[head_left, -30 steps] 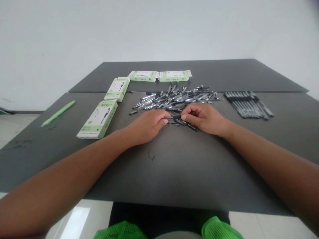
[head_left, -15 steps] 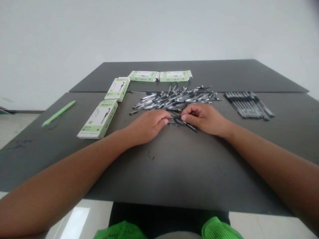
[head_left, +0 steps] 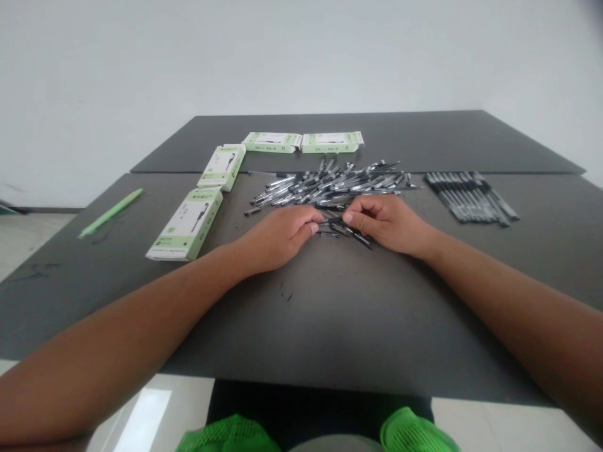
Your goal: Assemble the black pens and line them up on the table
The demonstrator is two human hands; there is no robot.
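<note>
Pinching pen, unchanged: left hand, right hand

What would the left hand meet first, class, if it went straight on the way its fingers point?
The right hand, most likely: it faces the left hand across the dark pen piece that both appear to pinch. Depth is hard to judge from one view.

– Blocked where?
– Beyond left hand and right hand, by heaped pens; leftward, by green-white boxes.
– Passable where?
– Between forearms, over bare tabletop; narrowly, between heaped pens and pen row.
</note>
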